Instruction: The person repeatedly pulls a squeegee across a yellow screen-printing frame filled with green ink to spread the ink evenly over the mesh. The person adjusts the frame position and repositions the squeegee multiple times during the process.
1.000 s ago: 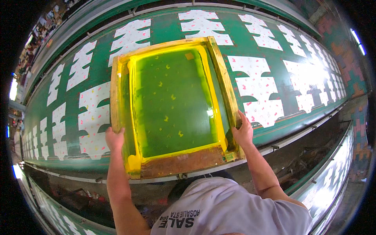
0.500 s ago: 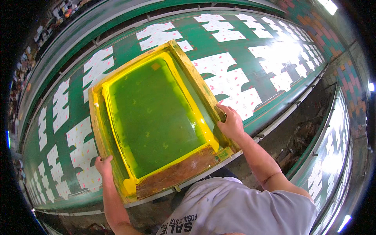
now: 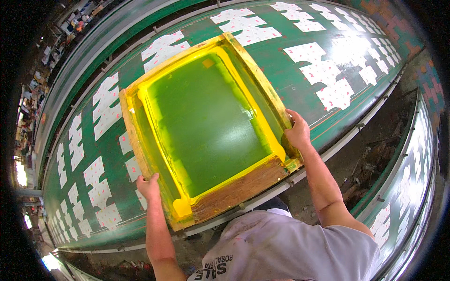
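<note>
My left hand (image 3: 149,186) is closed on the left wooden side of a large screen-printing frame (image 3: 237,180), and my right hand (image 3: 296,129) grips its right side near the lower corner. The frame lies tilted over the green table, whether resting on it I cannot tell. Inside, the green mesh (image 3: 206,126) is bordered by thick yellow ink (image 3: 260,126), pooled at the lower corners, with an orange patch near the upper right. White fabric pieces (image 3: 318,75) with small pink and red motifs lie in rows around the frame; some are hidden under it.
The long green printing table (image 3: 295,70) has a metal rail (image 3: 375,112) along its near edge. A second table (image 3: 405,187) with white pieces runs at the right beyond a dark gap. Cluttered goods (image 3: 56,51) line the far left, and brick-like paving (image 3: 429,79) shows at the right.
The frame, still in both my hands, sits more tilted counterclockwise than a second ago. Since half a second ago it has shifted rightward and upward in the picture, as the table view shifted too.
</note>
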A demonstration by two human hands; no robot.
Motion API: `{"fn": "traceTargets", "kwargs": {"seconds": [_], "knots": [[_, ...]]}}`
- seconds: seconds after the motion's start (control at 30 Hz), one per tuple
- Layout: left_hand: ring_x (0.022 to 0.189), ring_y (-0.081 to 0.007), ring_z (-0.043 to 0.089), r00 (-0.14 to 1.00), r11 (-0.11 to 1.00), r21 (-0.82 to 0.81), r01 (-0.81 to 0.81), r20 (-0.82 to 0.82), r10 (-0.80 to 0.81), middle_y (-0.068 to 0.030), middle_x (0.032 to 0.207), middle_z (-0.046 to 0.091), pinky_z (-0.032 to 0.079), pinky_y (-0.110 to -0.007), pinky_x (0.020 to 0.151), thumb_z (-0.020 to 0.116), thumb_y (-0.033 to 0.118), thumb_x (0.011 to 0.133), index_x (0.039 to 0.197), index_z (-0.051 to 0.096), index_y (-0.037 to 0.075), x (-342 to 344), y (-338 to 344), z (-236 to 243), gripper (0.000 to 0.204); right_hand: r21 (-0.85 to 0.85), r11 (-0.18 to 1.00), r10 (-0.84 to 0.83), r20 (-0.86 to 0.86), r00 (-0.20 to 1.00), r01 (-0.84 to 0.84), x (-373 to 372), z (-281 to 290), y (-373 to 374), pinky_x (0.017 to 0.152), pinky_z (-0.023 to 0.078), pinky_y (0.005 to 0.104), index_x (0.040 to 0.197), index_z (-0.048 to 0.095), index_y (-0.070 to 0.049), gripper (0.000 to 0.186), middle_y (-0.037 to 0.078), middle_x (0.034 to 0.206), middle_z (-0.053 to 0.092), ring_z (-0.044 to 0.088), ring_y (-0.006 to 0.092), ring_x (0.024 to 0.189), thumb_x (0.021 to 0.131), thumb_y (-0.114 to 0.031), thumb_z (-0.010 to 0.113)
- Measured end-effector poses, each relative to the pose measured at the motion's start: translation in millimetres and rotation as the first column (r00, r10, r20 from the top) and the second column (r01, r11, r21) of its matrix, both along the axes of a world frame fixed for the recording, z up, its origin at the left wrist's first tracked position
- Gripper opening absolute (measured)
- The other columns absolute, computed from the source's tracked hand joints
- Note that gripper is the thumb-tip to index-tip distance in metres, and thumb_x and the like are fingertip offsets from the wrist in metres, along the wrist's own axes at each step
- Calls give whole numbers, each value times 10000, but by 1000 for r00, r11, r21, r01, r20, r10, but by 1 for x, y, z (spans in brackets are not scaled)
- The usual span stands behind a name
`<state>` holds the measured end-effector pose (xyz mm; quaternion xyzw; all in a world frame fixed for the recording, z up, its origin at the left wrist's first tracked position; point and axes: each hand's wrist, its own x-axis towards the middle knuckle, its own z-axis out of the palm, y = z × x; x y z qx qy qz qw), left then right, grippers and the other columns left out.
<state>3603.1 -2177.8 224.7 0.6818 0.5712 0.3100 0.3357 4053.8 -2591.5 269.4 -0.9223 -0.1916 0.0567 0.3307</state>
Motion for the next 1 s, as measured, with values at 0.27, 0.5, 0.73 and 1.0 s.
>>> {"fn": "traceTargets", "kwargs": {"seconds": [0.27,0.5,0.73,1.0], "knots": [[914,-292,700,998,1000,24,5,61,-7,-158,1014,728,545,-447,843,945,106,786,993,687,-43,100,-95,-24,363,-26,996,-93,-79,993,91,105,-6,-82,1059,585,468,1537,666,-214,803,186,1323,774,741,372,1251,782,51,737],[969,-383,678,998,994,105,16,-66,-9,-210,1022,697,525,-485,886,938,176,803,1015,685,-56,139,-131,-16,404,44,998,-50,-80,996,54,144,-16,-120,1083,576,478,1535,665,-169,753,190,1374,755,728,374,1290,815,40,732],[967,-330,676,992,996,91,6,-125,6,-173,1051,715,519,-458,897,929,146,823,1051,684,-36,140,-127,-28,381,-53,995,90,28,996,-89,149,-18,-128,1115,552,511,1556,622,-116,731,203,1427,709,681,408,1330,854,-5,788],[1080,-456,701,979,1000,6,12,-205,-10,-267,1132,719,539,-511,966,929,278,826,1122,685,-76,143,-125,-36,522,-115,547,837,64,544,-829,31,20,-123,1170,506,546,1532,643,-141,697,174,1588,589,602,409,1408,881,-236,875]]}}
